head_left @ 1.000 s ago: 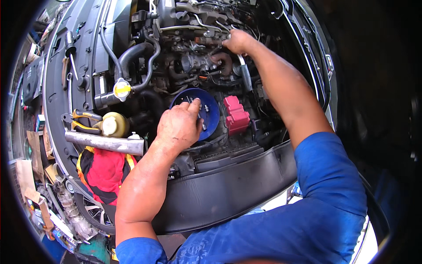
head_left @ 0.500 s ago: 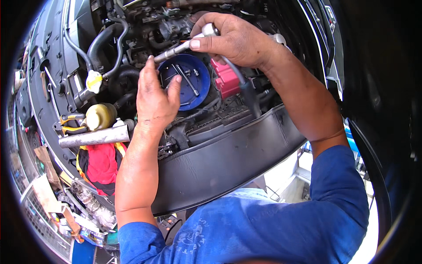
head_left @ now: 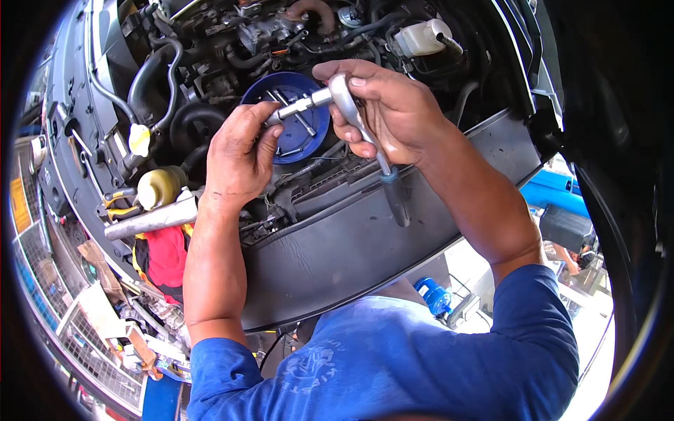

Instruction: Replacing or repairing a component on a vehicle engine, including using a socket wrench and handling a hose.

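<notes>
My right hand point(head_left: 400, 116) is closed around the head of a ratchet wrench point(head_left: 353, 116), whose dark handle slants down toward the front edge of the engine bay. From the ratchet's head a silver extension bar point(head_left: 309, 103) points left. At its far end my left hand point(head_left: 242, 151) pinches the tip between thumb and fingers, which partly hide it. Below the bar sits a blue bowl point(head_left: 319, 133) holding a T-shaped tool point(head_left: 302, 121) and small metal parts.
Hoses and engine parts surround the bowl. At left lie a metal tube point(head_left: 151, 219), yellow-and-black-handled pliers point(head_left: 119, 203) and a red-and-black cloth point(head_left: 166, 256), near a yellowish reservoir point(head_left: 160, 186). A dark cover point(head_left: 337, 249) lines the front edge. Another person's arm point(head_left: 564, 258) shows at far right.
My left hand has gone from being held open beside the bar to gripping its tip. The ratchet has come lower and nearer, and my right hand has shifted its hold around the head.
</notes>
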Demonstrator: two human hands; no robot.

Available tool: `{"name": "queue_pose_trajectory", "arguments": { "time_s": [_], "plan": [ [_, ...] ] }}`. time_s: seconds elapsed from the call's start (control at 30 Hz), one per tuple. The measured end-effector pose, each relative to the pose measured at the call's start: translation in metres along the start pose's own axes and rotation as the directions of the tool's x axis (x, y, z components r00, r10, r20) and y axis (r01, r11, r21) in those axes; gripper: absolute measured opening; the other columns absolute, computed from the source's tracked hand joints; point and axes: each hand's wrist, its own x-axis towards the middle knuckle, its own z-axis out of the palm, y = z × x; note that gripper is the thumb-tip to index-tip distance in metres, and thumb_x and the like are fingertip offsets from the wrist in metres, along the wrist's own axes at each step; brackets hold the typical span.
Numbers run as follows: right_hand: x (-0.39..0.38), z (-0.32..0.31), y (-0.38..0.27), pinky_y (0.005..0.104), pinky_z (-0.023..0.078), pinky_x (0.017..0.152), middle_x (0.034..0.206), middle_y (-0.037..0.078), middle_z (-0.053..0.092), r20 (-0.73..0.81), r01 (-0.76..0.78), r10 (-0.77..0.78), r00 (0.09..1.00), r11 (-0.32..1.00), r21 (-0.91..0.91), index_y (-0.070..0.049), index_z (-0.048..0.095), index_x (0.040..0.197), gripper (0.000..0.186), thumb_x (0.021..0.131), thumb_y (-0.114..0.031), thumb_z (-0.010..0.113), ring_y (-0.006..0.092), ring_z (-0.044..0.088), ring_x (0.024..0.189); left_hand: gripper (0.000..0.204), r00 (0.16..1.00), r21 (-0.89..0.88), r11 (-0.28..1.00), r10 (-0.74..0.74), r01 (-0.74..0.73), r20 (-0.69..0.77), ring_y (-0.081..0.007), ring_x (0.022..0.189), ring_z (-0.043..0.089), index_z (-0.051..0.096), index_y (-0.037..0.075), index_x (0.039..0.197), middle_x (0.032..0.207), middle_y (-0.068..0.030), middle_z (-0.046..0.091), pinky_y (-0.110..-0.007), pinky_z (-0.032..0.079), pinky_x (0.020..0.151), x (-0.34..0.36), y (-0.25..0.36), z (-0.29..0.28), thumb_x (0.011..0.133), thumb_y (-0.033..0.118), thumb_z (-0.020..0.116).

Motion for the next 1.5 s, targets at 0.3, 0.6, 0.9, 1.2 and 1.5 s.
{"name": "queue_pose_trajectory", "arguments": {
  "time_s": [0.3, 0.6, 0.9, 1.2, 1.5],
  "plan": [
    [-0.049, -0.062, -0.027, 0.0290, 0.047, 0.047, 0.087, 0.012, 0.060, -0.103, 0.196, -0.200, 0.974, 0.979, -0.048, -0.002, 0.050, 0.133, 0.037, 0.100, -0.018, 0.043, 0.0193, 0.058, 0.068, 0.030, 0.868, 0.421, 0.828, -0.471, 0.371, 0.161, -0.0410, 0.102, 0.064, 0.064, 0.004, 0.116, 0.107, -0.0219, 0.069, -0.046, 0.051, 0.088, 0.010, -0.030, 0.022, 0.092, 0.022, 0.062],
    [-0.054, -0.088, -0.012, 0.0299, 0.051, 0.049, 0.077, 0.014, 0.065, -0.256, 0.233, -0.370, 0.893, 0.868, -0.439, 0.005, 0.063, 0.113, 0.027, 0.094, -0.009, 0.052, 0.0168, 0.062, 0.057, 0.041, 0.629, 0.772, 0.635, -0.612, 0.030, 0.479, -0.0401, 0.112, 0.062, 0.059, 0.002, 0.130, 0.116, -0.0266, 0.066, -0.047, 0.049, 0.096, 0.006, -0.133, 0.109, 0.091, 0.011, 0.053],
    [-0.066, -0.077, -0.032, 0.0355, 0.056, 0.070, 0.080, 0.012, 0.071, -0.241, 0.022, -0.250, 0.938, 0.737, -0.676, 0.001, 0.069, 0.098, 0.026, 0.087, -0.017, 0.053, 0.0193, 0.069, 0.070, 0.034, 0.633, 0.753, 0.652, -0.547, -0.088, 0.547, -0.0437, 0.103, 0.062, 0.064, 0.003, 0.114, 0.107, -0.0264, 0.066, -0.051, 0.049, 0.085, 0.040, -0.087, 0.111, 0.093, 0.026, 0.052],
    [-0.072, -0.065, -0.027, 0.0228, 0.045, 0.051, 0.086, 0.008, 0.060, -0.225, 0.297, -0.360, 0.905, 0.915, -0.271, 0.003, 0.050, 0.134, 0.040, 0.098, -0.016, 0.054, 0.0092, 0.055, 0.063, 0.046, 0.810, 0.184, 0.863, -0.505, 0.471, 0.296, -0.0383, 0.120, 0.059, 0.062, -0.004, 0.124, 0.123, -0.0256, 0.064, -0.040, 0.045, 0.103, 0.126, -0.058, 0.149, 0.080, 0.006, 0.051],
    [-0.076, -0.060, -0.026, 0.0239, 0.049, 0.054, 0.089, 0.012, 0.064, -0.299, 0.250, -0.321, 0.899, 0.935, -0.254, 0.007, 0.048, 0.135, 0.049, 0.095, -0.018, 0.061, 0.0131, 0.059, 0.068, 0.074, 0.702, -0.215, 0.669, -0.687, 0.712, 0.187, -0.0323, 0.126, 0.057, 0.051, -0.006, 0.137, 0.132, -0.0240, 0.061, -0.037, 0.042, 0.107, 0.187, -0.116, 0.203, 0.085, 0.042, 0.072]
  ]
}}
